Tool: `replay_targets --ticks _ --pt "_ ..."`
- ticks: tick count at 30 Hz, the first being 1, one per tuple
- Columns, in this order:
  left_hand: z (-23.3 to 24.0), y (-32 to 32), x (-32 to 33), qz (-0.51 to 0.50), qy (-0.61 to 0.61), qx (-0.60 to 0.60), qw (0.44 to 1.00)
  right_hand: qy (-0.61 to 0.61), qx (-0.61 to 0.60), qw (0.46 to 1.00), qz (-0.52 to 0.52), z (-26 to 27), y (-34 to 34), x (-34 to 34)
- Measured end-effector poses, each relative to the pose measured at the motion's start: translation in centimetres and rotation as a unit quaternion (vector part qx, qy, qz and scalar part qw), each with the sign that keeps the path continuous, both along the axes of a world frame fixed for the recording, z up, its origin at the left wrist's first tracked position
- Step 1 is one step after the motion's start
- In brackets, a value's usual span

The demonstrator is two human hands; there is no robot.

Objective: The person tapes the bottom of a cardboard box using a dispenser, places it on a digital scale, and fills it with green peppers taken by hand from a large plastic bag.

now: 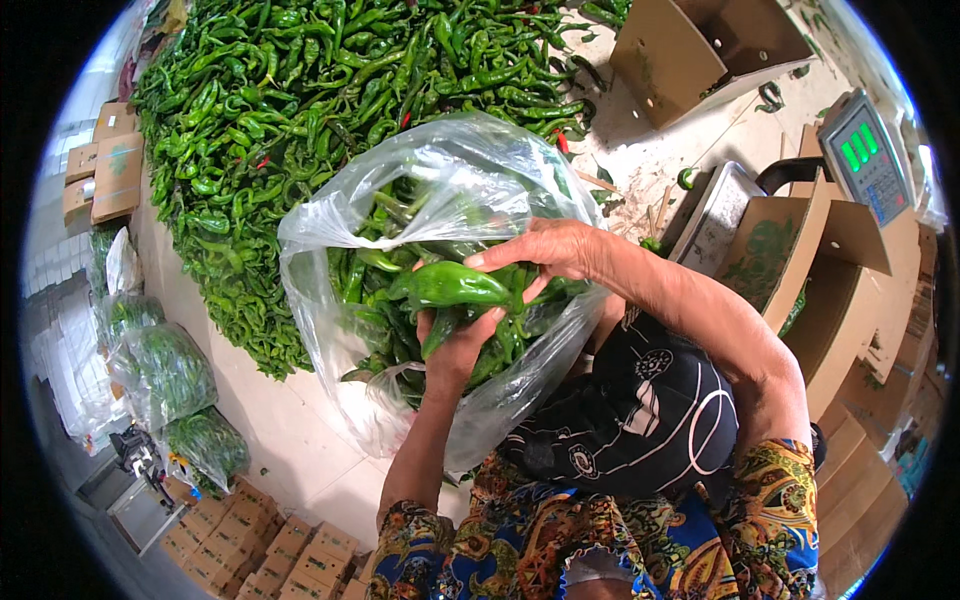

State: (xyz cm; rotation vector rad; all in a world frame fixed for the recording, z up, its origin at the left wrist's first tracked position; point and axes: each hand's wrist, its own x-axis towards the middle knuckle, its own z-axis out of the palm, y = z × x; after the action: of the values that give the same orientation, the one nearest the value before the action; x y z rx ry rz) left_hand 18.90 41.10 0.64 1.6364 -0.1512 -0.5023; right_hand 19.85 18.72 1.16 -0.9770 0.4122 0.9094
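Observation:
A clear plastic bag [307, 292] stands in front of me with its mouth spread, holding many long green chili peppers. Over the opening, my left hand [454, 349] grips a few peppers from below, its thumb on a broad, glossy green pepper [457, 285]. My right hand [544, 251] reaches in from the right; its thumb lies on that same pepper and its other fingers curl near the stem end, partly hidden. Another pepper [441, 334] points downward from the left hand's grasp.
A large heap of green peppers [300, 112] covers the floor ahead. Right are an open cardboard box [667, 60], a scale with a lit display [862, 154] and a carton [817, 322]. Left stand filled bags [165, 375]; stacked cartons [225, 536] sit lower left.

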Motion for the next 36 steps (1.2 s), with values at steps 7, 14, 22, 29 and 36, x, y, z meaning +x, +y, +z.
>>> replay_targets --ticks 7,14,22,29,36 --pt "7.6 0.4 -1.3 0.006 0.054 0.109 0.993 -0.018 -0.034 0.999 0.002 10.3 -0.1 -0.7" --pt "14.4 3.2 -5.4 0.013 0.052 0.022 0.998 -0.093 -0.040 0.995 -0.024 16.2 2.6 -5.9" --pt "18.5 5.0 -8.7 -0.081 0.121 0.006 0.989 -0.017 0.032 0.990 -0.139 18.4 6.3 -15.5" --pt "21.2 4.5 -10.5 -0.183 0.033 0.101 0.977 -0.087 0.091 0.969 -0.214 19.8 6.4 -20.1" --pt "24.9 -2.3 -10.1 -0.241 -0.275 0.145 0.919 -0.277 0.028 0.887 -0.369 22.7 2.4 -22.2"
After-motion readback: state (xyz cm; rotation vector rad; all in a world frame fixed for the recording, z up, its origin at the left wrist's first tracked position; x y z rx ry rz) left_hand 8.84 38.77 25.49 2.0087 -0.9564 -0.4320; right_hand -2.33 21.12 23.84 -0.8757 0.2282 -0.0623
